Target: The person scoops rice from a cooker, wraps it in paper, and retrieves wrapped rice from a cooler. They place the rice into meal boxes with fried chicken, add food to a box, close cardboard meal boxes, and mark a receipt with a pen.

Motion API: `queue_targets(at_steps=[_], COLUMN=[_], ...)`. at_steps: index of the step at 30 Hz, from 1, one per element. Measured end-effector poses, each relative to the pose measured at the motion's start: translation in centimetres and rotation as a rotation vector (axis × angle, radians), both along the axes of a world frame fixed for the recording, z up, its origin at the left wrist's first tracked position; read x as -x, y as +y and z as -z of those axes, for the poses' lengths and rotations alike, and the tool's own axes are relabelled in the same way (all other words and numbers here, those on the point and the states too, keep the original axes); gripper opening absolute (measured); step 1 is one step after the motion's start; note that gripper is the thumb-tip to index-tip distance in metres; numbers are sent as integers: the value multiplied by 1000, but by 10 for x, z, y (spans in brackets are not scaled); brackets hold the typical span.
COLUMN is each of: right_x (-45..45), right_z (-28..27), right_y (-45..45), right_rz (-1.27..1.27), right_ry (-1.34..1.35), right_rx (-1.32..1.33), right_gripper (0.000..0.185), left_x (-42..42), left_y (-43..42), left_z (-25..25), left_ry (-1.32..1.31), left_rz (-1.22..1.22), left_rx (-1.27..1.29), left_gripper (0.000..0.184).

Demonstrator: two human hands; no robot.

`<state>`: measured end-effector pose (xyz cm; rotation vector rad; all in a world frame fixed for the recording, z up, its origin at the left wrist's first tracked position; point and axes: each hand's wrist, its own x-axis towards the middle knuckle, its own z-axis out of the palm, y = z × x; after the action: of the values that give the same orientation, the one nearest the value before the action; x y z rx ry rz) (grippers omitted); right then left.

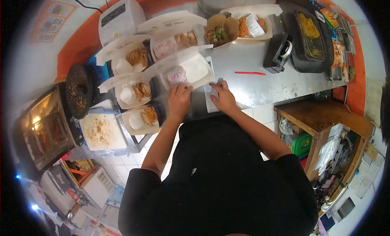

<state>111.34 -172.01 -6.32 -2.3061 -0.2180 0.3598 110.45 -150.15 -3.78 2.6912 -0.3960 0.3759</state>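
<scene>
An open white food box (198, 72) stands at the counter's front edge, with a wrapped rice packet (177, 75) in its left part and its right part bare. My left hand (180, 99) rests on the box's near edge below the packet, fingers bent over the rim. At the box's right near corner is my right hand (223, 96), its fingers bent beside a long paper slip (210, 99) that lies on the counter. Whether the right fingers pinch the box corner or the slip is too small to tell.
More open boxes with food (137, 92) stand left and behind. A paper-lined bowl of greens (219, 33), a red pen (250, 73), a black tape dispenser (278, 53) and a black tray (310, 35) are on the steel counter (243, 88). A stained cutting board (101, 130) lies left.
</scene>
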Motion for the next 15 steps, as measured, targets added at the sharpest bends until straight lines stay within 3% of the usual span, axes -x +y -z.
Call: queue_targets(at_steps=[2, 5, 12, 15], right_x=[2, 2, -11, -4], right_z=[7, 13, 0, -13], right_y=[-3, -10, -63, -90], right_rz=[-29, -15, 379, 558], right_ry=[-81, 47, -62, -51], right_rx=[-3, -144, -342, -358], right_gripper=[55, 53, 43, 35], left_x=[-2, -4, -9, -21], left_y=[-1, -3, -7, -9], left_z=[3, 1, -44, -71], left_ry=[36, 58, 127, 86], left_rz=[-34, -25, -5, 20], left_rx=[-8, -39, -38, 109], left_gripper=[22, 25, 33, 34])
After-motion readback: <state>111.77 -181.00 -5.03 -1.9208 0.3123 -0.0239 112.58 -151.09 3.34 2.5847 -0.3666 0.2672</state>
